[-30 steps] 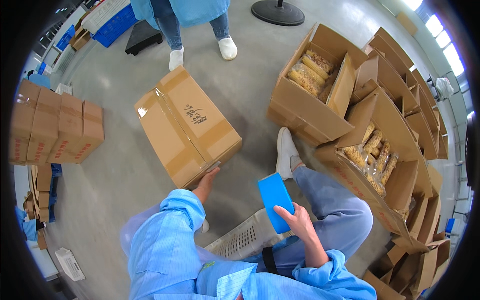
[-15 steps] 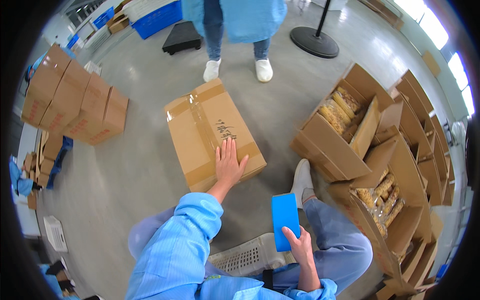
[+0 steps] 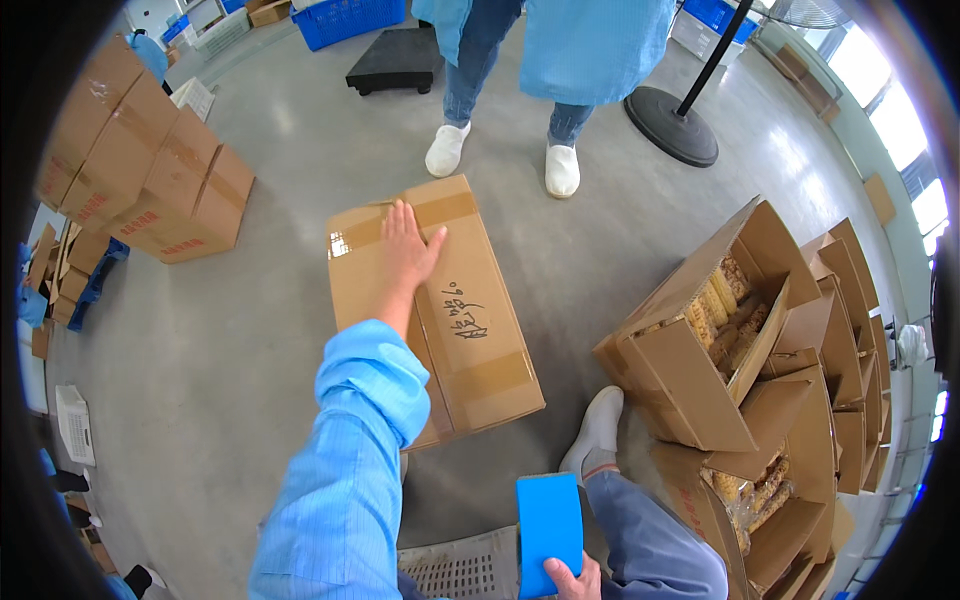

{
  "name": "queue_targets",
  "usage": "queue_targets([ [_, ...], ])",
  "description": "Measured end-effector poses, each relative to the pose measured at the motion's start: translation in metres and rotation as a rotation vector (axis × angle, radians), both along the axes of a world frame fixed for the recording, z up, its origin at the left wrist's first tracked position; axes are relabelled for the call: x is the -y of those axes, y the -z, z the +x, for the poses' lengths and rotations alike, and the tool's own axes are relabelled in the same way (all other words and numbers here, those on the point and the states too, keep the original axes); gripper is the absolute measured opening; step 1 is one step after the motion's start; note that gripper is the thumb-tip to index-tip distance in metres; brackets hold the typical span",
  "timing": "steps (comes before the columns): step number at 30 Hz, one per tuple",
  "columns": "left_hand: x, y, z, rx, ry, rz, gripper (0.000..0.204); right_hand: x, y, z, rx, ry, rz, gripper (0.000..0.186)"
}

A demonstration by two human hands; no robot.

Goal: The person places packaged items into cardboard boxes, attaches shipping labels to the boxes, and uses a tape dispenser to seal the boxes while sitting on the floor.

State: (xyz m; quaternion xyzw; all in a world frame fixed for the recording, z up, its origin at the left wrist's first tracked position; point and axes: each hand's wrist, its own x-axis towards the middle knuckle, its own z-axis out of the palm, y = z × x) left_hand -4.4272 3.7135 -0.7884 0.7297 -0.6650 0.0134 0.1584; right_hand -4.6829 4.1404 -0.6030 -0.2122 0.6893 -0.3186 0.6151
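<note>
A closed brown cardboard box [image 3: 490,370] lies on the floor in front of me, with handwriting on its top and strips of tape over the seam and ends. My left hand [image 3: 408,250] rests flat on the box's top near the far edge, fingers stretched out. Low in the picture, my right hand [image 3: 578,582] grips a blue tape dispenser [image 3: 550,525], held upright near my right leg. Its thumb lies over the dispenser's lower part; most of the other fingers are hidden.
Open cartons [image 3: 680,400] of bagged corn cobs [image 3: 728,310] stand at right. Stacked closed boxes [image 3: 150,170] are at left. Beyond my box stands a person in white shoes [image 3: 562,170], between a black platform [image 3: 392,62] and a round stand base [image 3: 670,125]. A pale crate [image 3: 465,568] sits below me.
My left hand has slid from the box's near part to its far end. The view has shifted, and the tape dispenser and right hand appear lower in the picture.
</note>
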Motion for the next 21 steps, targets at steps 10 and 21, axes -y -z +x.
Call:
queue_targets([
  [10,0.019,-0.023,-0.015,0.360,0.137,0.226,0.058,-0.015,0.027,-0.005,-0.177,0.088,0.083,0.033],
  [21,-0.040,-0.033,-0.104,0.354,0.908,0.507,0.043,0.021,0.051,0.027,-0.180,0.282,-0.263,0.051],
])
